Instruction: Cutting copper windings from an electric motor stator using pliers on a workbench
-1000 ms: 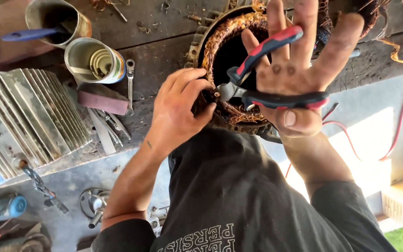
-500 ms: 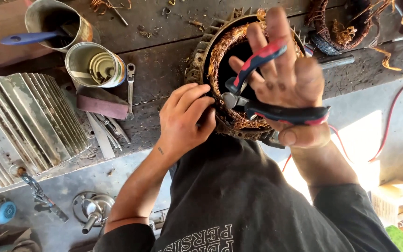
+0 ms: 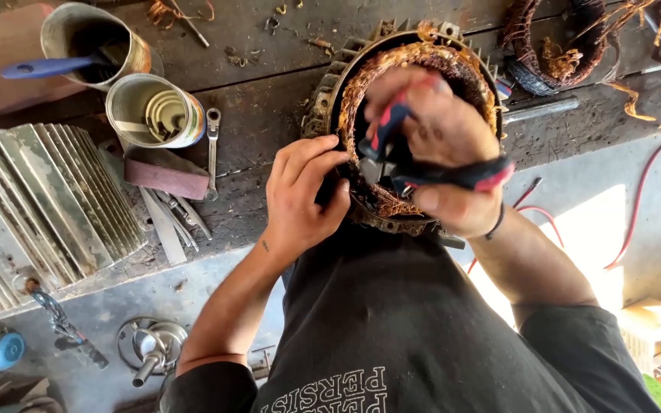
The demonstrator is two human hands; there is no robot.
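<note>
the right hand (image 3: 445,153) has dropped lower into the motor stator (image 3: 415,122), fingers now clenched on red-and-black cutters (image 3: 422,164). left hand (image 3: 300,195) pinches copper winding (image 3: 380,200) beside them: stiff, springy wire in a heavy housing, best gripped near the rim.
</note>
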